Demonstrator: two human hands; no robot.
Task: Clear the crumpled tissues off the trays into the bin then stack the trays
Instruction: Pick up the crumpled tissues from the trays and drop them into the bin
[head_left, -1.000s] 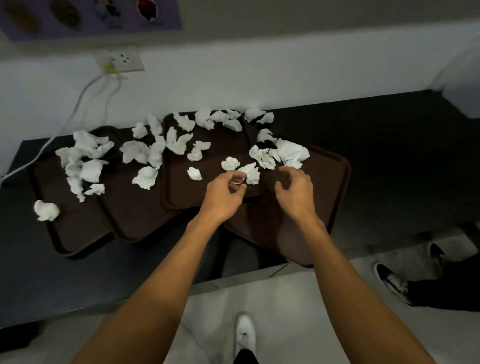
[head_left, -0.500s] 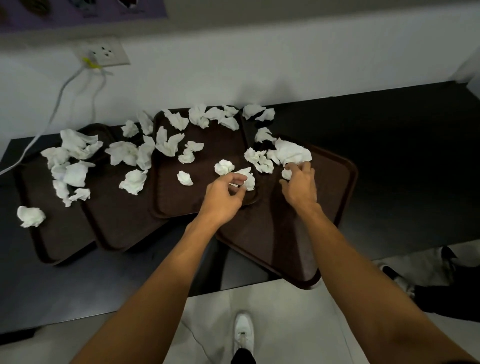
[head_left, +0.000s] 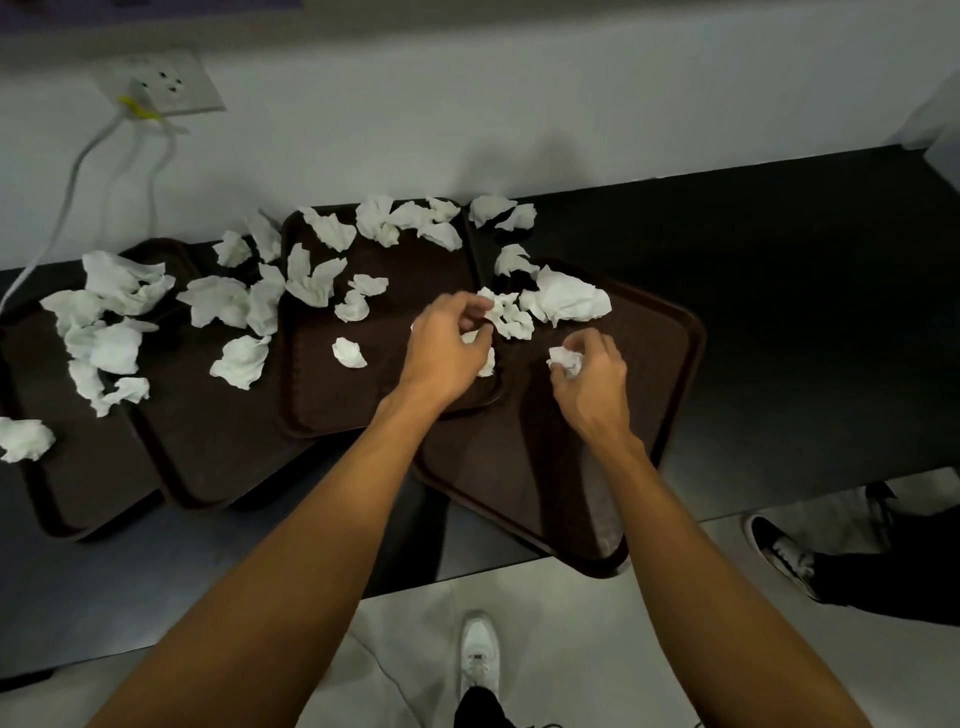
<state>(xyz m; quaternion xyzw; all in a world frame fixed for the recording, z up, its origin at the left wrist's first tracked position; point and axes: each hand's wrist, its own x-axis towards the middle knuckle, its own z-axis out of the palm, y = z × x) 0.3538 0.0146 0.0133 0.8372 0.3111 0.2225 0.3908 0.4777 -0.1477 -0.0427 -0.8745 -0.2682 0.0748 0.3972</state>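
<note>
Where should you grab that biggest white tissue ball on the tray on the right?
Pinch the big crumpled tissue at its puffy top, coming straight down from above. It sits loose on the right tray, its raised folds give fingertips something to close on, and smaller tissues crowd its left side. The right hand is nearest, but it already holds a small tissue wad, so drop that first.
</note>
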